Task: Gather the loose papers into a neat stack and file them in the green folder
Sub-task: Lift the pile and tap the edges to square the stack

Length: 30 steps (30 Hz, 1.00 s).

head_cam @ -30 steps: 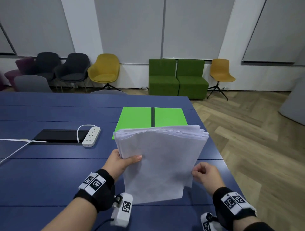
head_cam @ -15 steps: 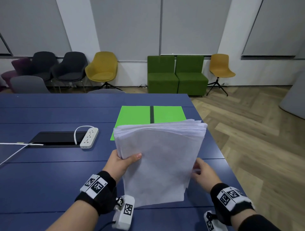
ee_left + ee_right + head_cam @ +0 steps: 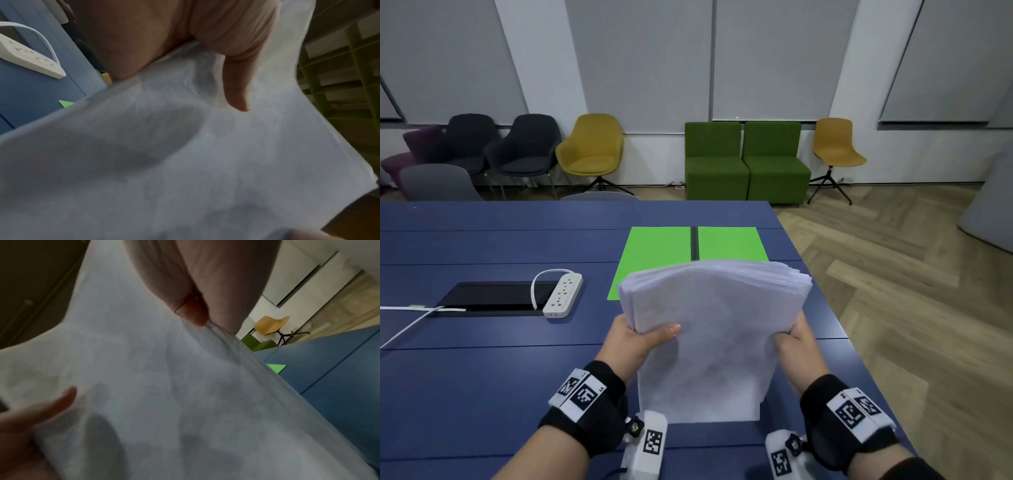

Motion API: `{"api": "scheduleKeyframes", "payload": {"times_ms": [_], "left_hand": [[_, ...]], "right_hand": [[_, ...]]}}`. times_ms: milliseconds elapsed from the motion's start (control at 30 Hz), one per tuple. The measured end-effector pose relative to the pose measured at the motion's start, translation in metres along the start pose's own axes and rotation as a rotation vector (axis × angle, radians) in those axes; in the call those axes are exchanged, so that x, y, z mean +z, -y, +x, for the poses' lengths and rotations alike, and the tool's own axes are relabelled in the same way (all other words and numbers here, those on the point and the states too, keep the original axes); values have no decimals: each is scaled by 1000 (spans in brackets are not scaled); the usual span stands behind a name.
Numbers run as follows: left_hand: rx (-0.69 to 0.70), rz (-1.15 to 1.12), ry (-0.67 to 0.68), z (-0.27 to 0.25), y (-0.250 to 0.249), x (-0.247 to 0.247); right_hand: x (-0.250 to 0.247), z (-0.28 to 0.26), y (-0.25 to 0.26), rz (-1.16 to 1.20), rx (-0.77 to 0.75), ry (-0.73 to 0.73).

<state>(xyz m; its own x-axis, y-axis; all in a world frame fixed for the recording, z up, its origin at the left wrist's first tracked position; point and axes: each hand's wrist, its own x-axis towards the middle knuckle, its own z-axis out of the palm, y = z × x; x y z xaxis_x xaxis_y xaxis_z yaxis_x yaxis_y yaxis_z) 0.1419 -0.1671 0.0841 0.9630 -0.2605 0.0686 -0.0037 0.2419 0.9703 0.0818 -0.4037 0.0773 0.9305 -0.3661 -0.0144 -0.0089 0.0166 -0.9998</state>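
A thick stack of white papers [image 3: 709,339] stands upright on its lower edge on the blue table [image 3: 482,377], its top edges slightly fanned. My left hand [image 3: 643,339] grips the stack's left side, thumb across the front sheet. My right hand [image 3: 792,339] grips the right side, thumb on the front. The left wrist view shows the papers [image 3: 185,162] under my thumb, and the right wrist view shows the papers [image 3: 164,386] pinched at their edge. The green folder [image 3: 664,250] lies open flat on the table just beyond the stack, partly hidden by it.
A white power strip [image 3: 563,294] with its cable lies left of the folder beside a black cable hatch [image 3: 489,296]. The table's right edge [image 3: 835,322] runs close to my right hand, with wooden floor beyond. Chairs and green seats line the far wall.
My right hand has moved up from beside the stack's lower right and now grips its right side. The stack stands more upright and squarer between both hands.
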Motion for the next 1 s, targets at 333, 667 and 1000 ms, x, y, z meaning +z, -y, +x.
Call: {"api": "scheduleKeyframes", "payload": {"times_ms": [333, 667, 1000], "left_hand": [[42, -1, 53, 4, -14, -11], [48, -7, 119, 4, -21, -8], [-79, 62, 77, 0, 11, -14]], "right_hand": [[-10, -1, 27, 35, -62, 26], [-8, -3, 38, 86, -113, 35], [-15, -3, 98, -526, -462, 108]]}}
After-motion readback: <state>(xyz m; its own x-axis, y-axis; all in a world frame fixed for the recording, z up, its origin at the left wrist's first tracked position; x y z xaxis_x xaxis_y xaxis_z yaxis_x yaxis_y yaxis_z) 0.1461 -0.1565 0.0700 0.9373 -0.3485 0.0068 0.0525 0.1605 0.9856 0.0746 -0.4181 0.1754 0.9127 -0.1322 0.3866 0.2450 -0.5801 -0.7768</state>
